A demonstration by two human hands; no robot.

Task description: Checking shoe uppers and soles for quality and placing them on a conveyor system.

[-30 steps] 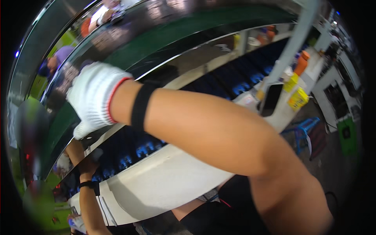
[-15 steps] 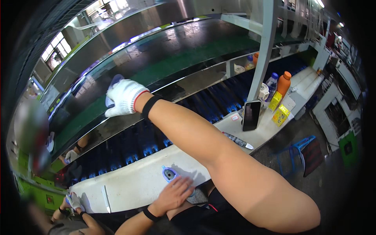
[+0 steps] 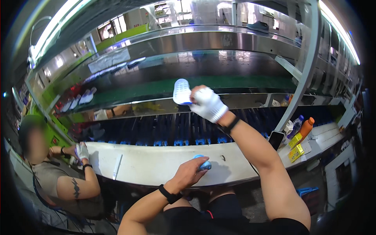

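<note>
My right hand, in a white knit glove, is raised over the dark slatted channel. It grips a white and lavender shoe sole by one end, its patterned face showing. My bare left hand is at the front edge of the white worktable. Its fingers curl round a small blue shoe-like piece, mostly hidden by the hand. A tiny dark scrap lies on the tabletop just right of that hand.
A green conveyor belt carries several pale soles at its left. A co-worker's gloved hand is at the table's left, near a white stick-like tool. At right stand a phone, an orange bottle, yellow packs and a post.
The view has swung, shifting the table's things. My right hand has drawn back from the belt with the sole. My left hand, earlier laid over the blue piece, now grips it.
</note>
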